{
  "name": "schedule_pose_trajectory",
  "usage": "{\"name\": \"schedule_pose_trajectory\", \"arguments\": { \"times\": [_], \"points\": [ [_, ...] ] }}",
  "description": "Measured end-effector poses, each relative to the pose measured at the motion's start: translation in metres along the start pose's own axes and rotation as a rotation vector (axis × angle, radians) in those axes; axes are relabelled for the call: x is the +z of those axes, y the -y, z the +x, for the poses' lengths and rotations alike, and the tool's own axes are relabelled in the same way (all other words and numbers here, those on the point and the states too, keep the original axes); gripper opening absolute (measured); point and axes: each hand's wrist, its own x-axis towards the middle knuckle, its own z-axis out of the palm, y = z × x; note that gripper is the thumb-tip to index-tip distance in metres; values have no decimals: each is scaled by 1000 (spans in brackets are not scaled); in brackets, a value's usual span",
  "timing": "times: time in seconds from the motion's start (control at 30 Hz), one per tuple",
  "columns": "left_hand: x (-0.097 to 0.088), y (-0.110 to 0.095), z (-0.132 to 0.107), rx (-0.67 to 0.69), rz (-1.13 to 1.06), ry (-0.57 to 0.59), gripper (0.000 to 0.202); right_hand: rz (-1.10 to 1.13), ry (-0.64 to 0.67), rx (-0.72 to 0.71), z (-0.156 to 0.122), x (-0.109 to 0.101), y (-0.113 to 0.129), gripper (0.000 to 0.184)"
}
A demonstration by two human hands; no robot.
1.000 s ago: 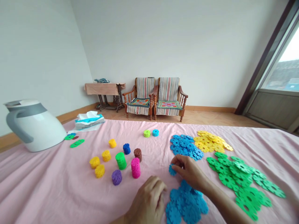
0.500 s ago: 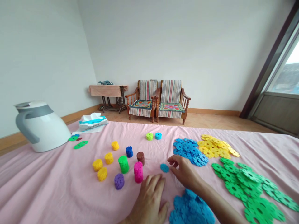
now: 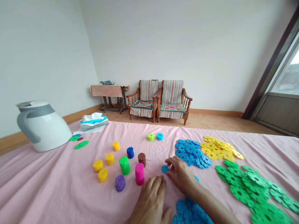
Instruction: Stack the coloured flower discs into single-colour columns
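Observation:
My left hand (image 3: 153,197) lies flat on the pink cloth, fingers stretched forward, just right of the pink stack of discs (image 3: 139,174). My right hand (image 3: 181,174) is beside a single light blue notched disc (image 3: 164,169) lying on the cloth. Its fingers are bent and apart, with the fingertips at the disc's right edge; whether they touch it I cannot tell. Below my right forearm is a pile of blue discs (image 3: 190,213), partly hidden. Another blue disc (image 3: 196,178) peeks out behind the right wrist.
Short stacks stand leftward: green (image 3: 124,165), brown (image 3: 142,159), dark blue (image 3: 130,152), purple (image 3: 120,183) and several yellow (image 3: 102,175). Loose blue (image 3: 191,152), yellow (image 3: 219,147) and green discs (image 3: 247,183) lie right. A jug (image 3: 46,127) and tissue pack (image 3: 94,122) stand back left.
My right hand has moved slightly left and nearer, its fingertips now at the light blue disc's edge. My left hand stays flat in nearly the same place. The view has shifted a little.

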Motion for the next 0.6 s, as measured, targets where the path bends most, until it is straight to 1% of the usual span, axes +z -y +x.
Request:
{"name": "schedule_pose_trajectory", "arguments": {
  "times": [0.1, 0.2, 0.33, 0.4, 0.47, 0.53, 0.57, 0.6],
  "points": [
    [0, 1, -1, 45, 14, -39, 57, -43, 35, -3, 2, -4, 5, 26],
    [-1, 1, -1, 67, 4, -77, 54, -68, 49, 14, 4, -4, 8, 22],
    [-1, -1, -1, 56, 11, -79, 55, -70, 30, 50, 6, 2, 9, 23],
    [-2, -1, -1, 53, 21, -75, 54, -60, 28, 51, 6, 0, 9, 24],
    [-3, -1, -1, 48, 29, -64, 53, -51, 46, 54, 5, -11, 10, 23],
    [-4, -2, -1, 47, 35, -50, 50, -66, 99, 75, 2, -31, 11, 18],
    [-5, -2, -1, 46, 36, -44, 50, -89, 149, 89, -1, -44, 11, 13],
    [-6, -3, -1, 44, 35, -38, 50, -116, 229, 108, -3, -56, 12, 11]
  ]
}}
